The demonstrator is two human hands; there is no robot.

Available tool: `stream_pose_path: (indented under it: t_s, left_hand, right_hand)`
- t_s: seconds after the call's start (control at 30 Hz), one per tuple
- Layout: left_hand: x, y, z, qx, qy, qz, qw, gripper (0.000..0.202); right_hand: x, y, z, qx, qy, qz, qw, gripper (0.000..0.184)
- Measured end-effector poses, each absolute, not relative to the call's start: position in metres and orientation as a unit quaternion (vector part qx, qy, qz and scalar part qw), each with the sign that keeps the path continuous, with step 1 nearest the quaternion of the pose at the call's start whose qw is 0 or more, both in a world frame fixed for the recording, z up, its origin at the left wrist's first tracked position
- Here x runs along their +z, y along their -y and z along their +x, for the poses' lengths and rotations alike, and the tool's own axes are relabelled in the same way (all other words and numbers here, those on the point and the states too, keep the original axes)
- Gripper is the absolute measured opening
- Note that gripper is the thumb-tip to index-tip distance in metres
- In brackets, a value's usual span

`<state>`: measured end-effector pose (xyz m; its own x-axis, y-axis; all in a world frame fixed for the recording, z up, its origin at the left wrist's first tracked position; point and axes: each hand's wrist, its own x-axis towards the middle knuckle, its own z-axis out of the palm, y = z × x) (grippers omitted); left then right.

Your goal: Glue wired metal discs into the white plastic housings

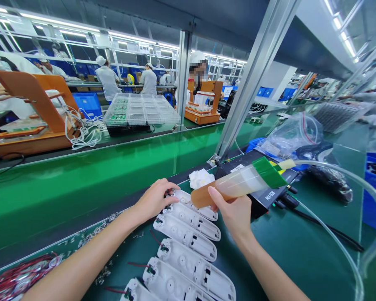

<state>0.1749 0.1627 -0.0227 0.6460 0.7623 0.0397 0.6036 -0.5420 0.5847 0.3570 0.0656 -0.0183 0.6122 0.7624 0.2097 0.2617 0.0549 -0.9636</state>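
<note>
In my right hand (233,211) is a glue dispensing syringe (235,184), tilted, with amber fluid in its lower part and a green cap at its top. A clear air hose (335,165) runs from that cap. Its tip is hidden or too small to make out. My left hand (158,198) has thumb and fingers curled about the near-left end of the farthest white plastic housing (189,198). More white housings (188,236) lie in a slanted row toward me, open side up. Small green boards and red wires show at the left ends of several.
A black dispenser box (269,194) stands right of the syringe, with crumpled white tissue (201,179) nearby. Red-wired parts (25,274) and small metal pieces lie left. A metal post (257,79) rises ahead; beyond the green belt (113,167) are orange fixtures (37,104) and co-workers.
</note>
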Motion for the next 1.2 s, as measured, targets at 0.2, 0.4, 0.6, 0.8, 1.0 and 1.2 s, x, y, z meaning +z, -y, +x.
stream_pose_path:
  t_s: [0.2, 0.4, 0.6, 0.8, 1.0, 1.2]
  left_hand:
    - [-0.025, -0.163, 0.175, 0.152, -0.394, 0.864, 0.273, 0.02]
    - [-0.021, -0.16, 0.17, 0.166, -0.394, 0.862, 0.273, 0.032]
    - [-0.018, -0.143, 0.15, 0.148, -0.364, 0.878, 0.274, 0.036]
    - [-0.026, -0.135, 0.144, 0.123, -0.357, 0.887, 0.267, 0.038]
    - [-0.022, -0.134, 0.146, 0.119, -0.36, 0.886, 0.267, 0.038]
    - [-0.023, -0.132, 0.147, 0.123, -0.362, 0.887, 0.259, 0.033]
  right_hand:
    - [-0.015, -0.066, 0.353, 0.227, 0.367, -0.608, 0.666, 0.034]
    - [-0.002, -0.062, 0.362, 0.187, 0.264, -0.511, 0.796, 0.037]
    - [0.001, -0.047, 0.356, 0.202, 0.246, -0.487, 0.813, 0.035]
    - [-0.013, -0.041, 0.343, 0.11, 0.381, -0.61, 0.685, 0.029]
    - [-0.013, -0.043, 0.337, 0.087, 0.418, -0.63, 0.648, 0.027]
    - [-0.016, -0.047, 0.343, 0.079, 0.446, -0.636, 0.625, 0.028]
